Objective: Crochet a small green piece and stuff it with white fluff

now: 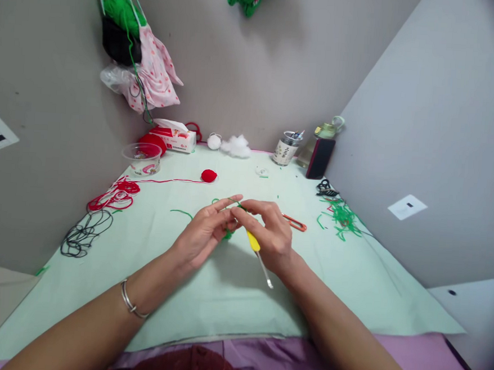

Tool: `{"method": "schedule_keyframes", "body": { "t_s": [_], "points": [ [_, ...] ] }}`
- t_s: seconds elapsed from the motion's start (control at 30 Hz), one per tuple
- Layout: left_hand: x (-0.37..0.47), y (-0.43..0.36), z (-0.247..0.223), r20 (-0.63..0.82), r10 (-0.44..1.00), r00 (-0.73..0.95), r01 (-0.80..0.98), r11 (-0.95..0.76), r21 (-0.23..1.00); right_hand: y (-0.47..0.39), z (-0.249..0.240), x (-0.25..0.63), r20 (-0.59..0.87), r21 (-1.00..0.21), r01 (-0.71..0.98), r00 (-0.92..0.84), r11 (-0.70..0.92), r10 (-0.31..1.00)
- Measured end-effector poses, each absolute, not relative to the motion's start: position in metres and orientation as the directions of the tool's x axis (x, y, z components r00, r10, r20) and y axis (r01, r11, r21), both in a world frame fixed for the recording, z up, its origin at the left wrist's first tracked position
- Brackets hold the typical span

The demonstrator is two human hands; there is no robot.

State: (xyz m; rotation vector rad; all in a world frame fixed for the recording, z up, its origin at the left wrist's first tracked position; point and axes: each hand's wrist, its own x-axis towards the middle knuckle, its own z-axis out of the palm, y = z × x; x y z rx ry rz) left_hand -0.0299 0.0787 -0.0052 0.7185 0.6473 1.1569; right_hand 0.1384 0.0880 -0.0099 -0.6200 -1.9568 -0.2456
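Observation:
Near the middle of the table my left hand (204, 230) is closed on a small piece of green yarn work (227, 235), mostly hidden by the fingers. A strand of green yarn runs by its raised index finger. Close against it, my right hand (271, 232) grips a crochet hook (253, 242) with a yellow handle; its metal rear end points down toward me. The hook's front tip is hidden between the two hands, at the green work. Just behind my right hand lies an orange tool (297, 224).
Red yarn (122, 192) and dark cord (83, 235) lie at left, below a clear tub (145, 161). A red ball (209, 175) sits farther back. Green scraps (343, 219), a phone (321, 158) and a pen can (286, 149) stand or lie at right.

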Motion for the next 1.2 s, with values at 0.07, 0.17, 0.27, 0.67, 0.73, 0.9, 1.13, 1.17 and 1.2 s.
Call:
{"method": "schedule_keyframes", "body": {
  "t_s": [0.07,0.17,0.27,0.67,0.73,0.9,1.13,1.17,1.2],
  "points": [
    [-0.033,0.081,-0.003,-0.083,0.946,0.312,-0.609,0.267,0.747,0.088,-0.006,0.14,0.844,-0.388,0.403,-0.206,0.829,0.495],
    [-0.036,0.083,0.0,-0.055,0.949,0.31,-0.617,0.245,0.748,0.089,0.002,0.139,0.628,-0.772,0.085,-0.049,0.63,0.776],
    [-0.035,0.081,0.001,-0.038,0.948,0.317,-0.572,0.223,0.79,0.089,0.005,0.136,0.536,-0.843,-0.006,-0.081,0.537,0.84],
    [-0.033,0.083,-0.002,-0.052,0.946,0.32,-0.632,0.254,0.732,0.09,0.0,0.138,0.666,-0.736,0.125,-0.05,0.666,0.745],
    [-0.035,0.083,0.0,-0.038,0.955,0.295,-0.619,0.221,0.754,0.092,0.004,0.139,0.543,-0.839,-0.042,-0.02,0.542,0.839],
    [-0.035,0.082,-0.001,0.014,0.963,0.271,-0.475,0.121,0.872,0.093,0.006,0.136,0.468,-0.884,-0.035,-0.107,0.467,0.877],
    [-0.032,0.081,-0.002,0.009,0.965,0.26,-0.47,0.119,0.875,0.09,0.007,0.136,0.447,-0.894,-0.106,-0.118,0.436,0.887],
    [-0.032,0.08,-0.001,-0.003,0.967,0.254,-0.479,0.128,0.869,0.09,0.007,0.136,0.449,-0.893,-0.1,-0.126,0.439,0.885],
    [-0.033,0.08,-0.001,-0.015,0.967,0.254,-0.489,0.142,0.861,0.09,0.006,0.136,0.452,-0.892,-0.097,-0.133,0.442,0.882]
  ]
}}
